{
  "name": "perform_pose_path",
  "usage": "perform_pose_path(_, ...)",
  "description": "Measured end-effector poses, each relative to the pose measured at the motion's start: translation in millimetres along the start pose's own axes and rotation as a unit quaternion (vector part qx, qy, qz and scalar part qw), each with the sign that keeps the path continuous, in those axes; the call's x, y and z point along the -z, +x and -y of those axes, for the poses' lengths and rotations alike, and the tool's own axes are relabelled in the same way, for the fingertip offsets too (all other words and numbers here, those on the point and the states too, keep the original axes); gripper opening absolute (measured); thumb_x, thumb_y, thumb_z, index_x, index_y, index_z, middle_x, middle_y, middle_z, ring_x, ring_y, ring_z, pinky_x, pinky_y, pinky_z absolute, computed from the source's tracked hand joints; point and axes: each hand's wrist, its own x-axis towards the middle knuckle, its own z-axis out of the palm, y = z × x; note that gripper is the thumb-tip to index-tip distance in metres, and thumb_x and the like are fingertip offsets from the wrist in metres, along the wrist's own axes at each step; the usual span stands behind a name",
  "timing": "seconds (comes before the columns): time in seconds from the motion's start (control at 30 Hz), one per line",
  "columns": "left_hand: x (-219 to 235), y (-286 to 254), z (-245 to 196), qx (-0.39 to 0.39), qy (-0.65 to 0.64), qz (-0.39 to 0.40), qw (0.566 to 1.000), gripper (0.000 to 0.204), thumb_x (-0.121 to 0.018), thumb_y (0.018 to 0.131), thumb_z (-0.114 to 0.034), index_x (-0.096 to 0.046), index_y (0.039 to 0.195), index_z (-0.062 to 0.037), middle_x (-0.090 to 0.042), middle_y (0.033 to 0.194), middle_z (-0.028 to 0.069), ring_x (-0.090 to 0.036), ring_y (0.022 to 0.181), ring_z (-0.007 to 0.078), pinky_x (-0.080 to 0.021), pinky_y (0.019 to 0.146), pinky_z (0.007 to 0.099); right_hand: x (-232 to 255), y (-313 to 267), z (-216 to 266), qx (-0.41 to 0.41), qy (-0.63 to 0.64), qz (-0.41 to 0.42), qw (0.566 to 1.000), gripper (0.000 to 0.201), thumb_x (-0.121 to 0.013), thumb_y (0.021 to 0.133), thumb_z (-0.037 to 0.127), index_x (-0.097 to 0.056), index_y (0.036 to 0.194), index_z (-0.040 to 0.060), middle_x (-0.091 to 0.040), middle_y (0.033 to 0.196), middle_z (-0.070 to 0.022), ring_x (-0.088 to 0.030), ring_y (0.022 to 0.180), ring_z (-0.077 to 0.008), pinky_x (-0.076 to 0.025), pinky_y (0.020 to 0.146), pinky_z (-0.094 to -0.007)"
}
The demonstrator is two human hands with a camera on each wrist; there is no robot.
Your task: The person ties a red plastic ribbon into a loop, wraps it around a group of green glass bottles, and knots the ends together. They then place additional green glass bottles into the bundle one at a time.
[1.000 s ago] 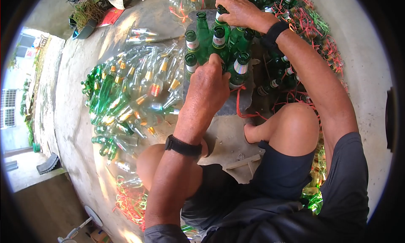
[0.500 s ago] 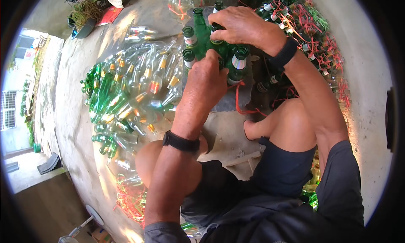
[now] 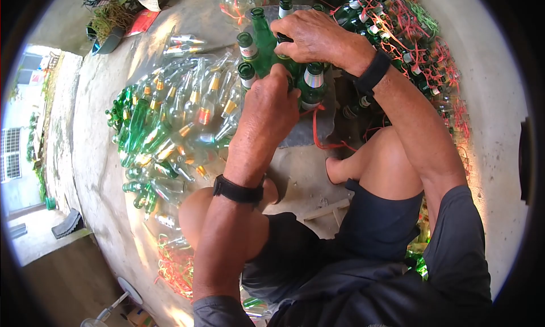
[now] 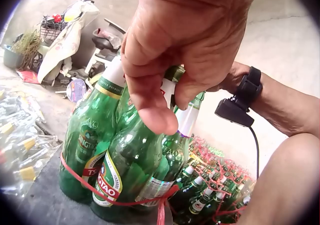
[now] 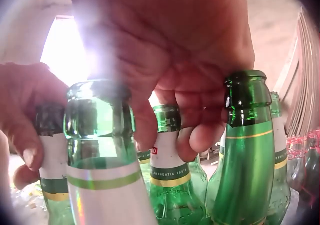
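Note:
Several green beer bottles (image 3: 263, 36) stand upright in a tight cluster on a dark slab (image 3: 295, 135). A red string (image 4: 120, 203) runs around their lower bodies, knotted at one side in the left wrist view. My left hand (image 3: 267, 103) grips the neck of a bottle on the near side; the fingers hide most of that neck. Over the middle of the cluster, my right hand (image 3: 322, 36) holds another bottle (image 5: 170, 177) by its neck, thumb and fingers on either side. Other bottle necks (image 5: 247, 99) stand close around it in the right wrist view.
Clear and green bottles (image 3: 193, 105) lie in a large heap on the left. More string-tied bottles (image 3: 420, 60) fill the right side. Loose red string (image 3: 175, 264) lies at lower left. Bent knees (image 3: 386, 156) flank the slab, with a wooden piece (image 3: 326, 209) between the feet.
My right hand has left a bottle at the far side of the cluster and come nearer, onto the neck of a middle one. The left hand keeps its grip on the near bottle.

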Motion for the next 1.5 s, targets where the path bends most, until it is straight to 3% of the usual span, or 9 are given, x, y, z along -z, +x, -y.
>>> perform_pose_path(0.27, 2.3, -0.8, -5.2, 0.012, -0.008, 0.01, 1.0, 0.026, -0.07, 0.085, -0.009, -0.058, 0.103, 0.0034, -0.068, 0.085, 0.0265, -0.068, 0.085, 0.0452, -0.051, 0.071, 0.0483, -0.3, 0.4, 1.4, 0.001, 0.01, -0.017, 1.0, 0.026, -0.067, 0.077, 0.026, -0.069, 0.088, 0.0028, -0.071, 0.091, -0.023, -0.068, 0.094, -0.0435, -0.052, 0.086, -0.0539)
perform_pose_path(0.33, 2.3, -1.1, -4.6, 0.015, 0.0, 0.016, 1.0, 0.026, -0.07, 0.085, -0.009, -0.058, 0.104, 0.0036, -0.068, 0.086, 0.0265, -0.068, 0.085, 0.0451, -0.051, 0.071, 0.0482, 5.6, -1.8, 5.1, 0.003, 0.021, 0.03, 0.999, 0.03, -0.07, 0.082, 0.03, -0.068, 0.096, 0.0035, -0.07, 0.094, -0.0225, -0.066, 0.097, -0.0429, -0.051, 0.086, -0.0519)
perform_pose_path(0.53, 2.1, 1.1, -3.0, 0.026, -0.002, 0.024, 0.999, 0.026, -0.07, 0.084, -0.011, -0.06, 0.104, 0.0025, -0.068, 0.087, 0.0263, -0.068, 0.087, 0.0452, -0.052, 0.072, 0.0485, 11.2, -4.6, 15.7, -0.004, 0.021, 0.058, 0.998, 0.031, -0.07, 0.082, 0.03, -0.068, 0.098, 0.0036, -0.069, 0.093, -0.0218, -0.065, 0.096, -0.0424, -0.051, 0.086, -0.0515)
perform_pose_path(1.1, 8.8, 0.5, -17.6, 0.02, 0.068, -0.004, 0.997, 0.039, -0.077, 0.082, -0.029, -0.065, 0.103, 0.0015, -0.07, 0.087, 0.0226, -0.07, 0.082, 0.0388, -0.053, 0.073, 0.0454, 16.2, -9.1, 14.0, 0.004, 0.033, 0.081, 0.996, 0.031, -0.064, 0.083, 0.023, -0.062, 0.107, 0.0041, -0.069, 0.094, -0.0241, -0.064, 0.097, -0.0455, -0.051, 0.083, -0.0545)
perform_pose_path(1.13, 8.7, 1.3, -17.3, 0.012, 0.076, -0.01, 0.997, 0.041, -0.078, 0.082, -0.03, -0.065, 0.105, 0.0015, -0.071, 0.09, 0.0224, -0.07, 0.084, 0.0385, -0.053, 0.074, 0.0453, 16.8, -8.9, 11.8, 0.021, 0.036, 0.075, 0.996, 0.032, -0.064, 0.083, 0.023, -0.061, 0.108, 0.0043, -0.069, 0.093, -0.0243, -0.064, 0.098, -0.0465, -0.05, 0.083, -0.0554)
perform_pose_path(1.17, 8.9, 2.2, -16.8, 0.004, 0.085, -0.017, 0.996, 0.042, -0.078, 0.082, -0.031, -0.066, 0.106, 0.0015, -0.072, 0.093, 0.0222, -0.071, 0.087, 0.0383, -0.054, 0.076, 0.0453, 12.3, -9.9, 8.6, 0.043, 0.019, 0.026, 0.999, 0.025, -0.064, 0.085, 0.022, -0.063, 0.102, 0.0031, -0.069, 0.084, -0.02, -0.069, 0.084, -0.0396, -0.052, 0.074, -0.05)
perform_pose_path(1.33, 13.7, 6.2, -21.0, 0.015, 0.056, -0.019, 0.998, 0.045, -0.077, 0.083, -0.03, -0.066, 0.114, 0.0016, -0.073, 0.104, 0.0224, -0.071, 0.098, 0.0375, -0.054, 0.084, 0.0437, 26.0, -7.7, 9.0, 0.006, 0.071, 0.07, 0.995, 0.03, -0.067, 0.082, 0.03, -0.069, 0.103, 0.0085, -0.072, 0.096, -0.0206, -0.068, 0.097, -0.0414, -0.053, 0.083, -0.0522)
perform_pose_path(1.43, 13.7, 7.9, -20.7, 0.037, 0.068, -0.031, 0.997, 0.046, -0.078, 0.083, -0.03, -0.065, 0.113, 0.0024, -0.072, 0.107, 0.023, -0.069, 0.101, 0.0379, -0.053, 0.086, 0.0443, 38.0, -9.6, 15.2, 0.013, 0.056, 0.045, 0.997, 0.025, -0.066, 0.083, 0.026, -0.07, 0.098, 0.0061, -0.072, 0.09, -0.019, -0.07, 0.088, -0.0372, -0.054, 0.076, -0.048)
perform_pose_path(1.5, 11.1, 8.5, -16.8, -0.002, 0.092, -0.068, 0.993, 0.047, -0.078, 0.083, -0.031, -0.064, 0.112, 0.0032, -0.069, 0.109, 0.0233, -0.068, 0.102, 0.0398, -0.053, 0.086, 0.0457, 61.8, -13.0, 14.3, 0.031, 0.13, 0.068, 0.989, 0.027, -0.064, 0.089, 0.023, -0.064, 0.094, -0.0037, -0.066, 0.081, -0.0248, -0.067, 0.08, -0.0382, -0.051, 0.071, -0.0465)
